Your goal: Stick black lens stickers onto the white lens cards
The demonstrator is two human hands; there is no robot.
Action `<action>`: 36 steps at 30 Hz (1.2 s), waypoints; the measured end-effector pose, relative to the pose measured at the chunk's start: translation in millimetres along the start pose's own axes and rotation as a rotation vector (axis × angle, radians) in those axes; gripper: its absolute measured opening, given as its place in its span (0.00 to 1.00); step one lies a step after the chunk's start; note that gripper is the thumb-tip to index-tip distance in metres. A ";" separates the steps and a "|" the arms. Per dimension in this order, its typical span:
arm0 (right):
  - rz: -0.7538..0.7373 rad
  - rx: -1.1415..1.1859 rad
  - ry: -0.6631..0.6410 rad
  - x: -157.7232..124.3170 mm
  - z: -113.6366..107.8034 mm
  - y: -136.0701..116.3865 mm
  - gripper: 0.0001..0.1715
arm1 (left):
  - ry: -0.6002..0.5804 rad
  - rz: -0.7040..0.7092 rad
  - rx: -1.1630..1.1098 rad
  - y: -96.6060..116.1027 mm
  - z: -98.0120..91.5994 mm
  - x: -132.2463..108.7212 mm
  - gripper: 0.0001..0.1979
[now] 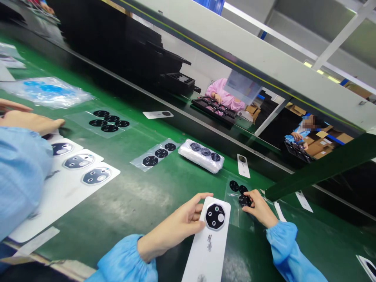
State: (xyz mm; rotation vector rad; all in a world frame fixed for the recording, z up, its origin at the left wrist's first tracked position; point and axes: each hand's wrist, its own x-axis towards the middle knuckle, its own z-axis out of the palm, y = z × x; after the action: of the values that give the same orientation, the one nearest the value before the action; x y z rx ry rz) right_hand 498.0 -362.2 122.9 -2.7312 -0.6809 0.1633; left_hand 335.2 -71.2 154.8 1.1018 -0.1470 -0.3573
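Observation:
My left hand (179,227) grips the left edge of a white phone back cover (207,256). A dark, many-sided camera plate with several round holes sits near the cover's top end. To its right, my right hand (260,207) pinches at a black camera sticker (244,201) on a clear film sheet (235,216). Two more black stickers lie beside it on that sheet. Whether the pinched sticker is lifted off the film, I cannot tell.
At left, a co-worker's hand (32,120) is over several white covers (73,188). Sticker sheets (158,153), a wrapped stack (202,158) and a plastic bag (49,92) lie on the green bench (141,196). A green post (317,168) rises at right; other people work beyond.

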 end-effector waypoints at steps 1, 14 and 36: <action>0.001 0.000 0.005 -0.1 0.5 0.6 0.22 | 0.001 -0.002 0.003 0.2 -0.2 0.1 0.29; -0.033 0.022 -0.012 -4.8 0.3 2.7 0.27 | 0.008 -0.015 -0.018 1.0 -0.7 2.2 0.30; 0.052 0.079 -0.017 -8.7 -7.7 -1.4 0.23 | 0.028 -0.031 -0.026 2.5 1.5 0.4 0.30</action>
State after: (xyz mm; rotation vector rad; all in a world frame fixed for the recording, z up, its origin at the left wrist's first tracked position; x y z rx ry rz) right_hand 491.2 -367.3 131.0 -2.6758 -0.5956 0.2203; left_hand 335.6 -71.6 157.8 1.0835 -0.1004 -0.3711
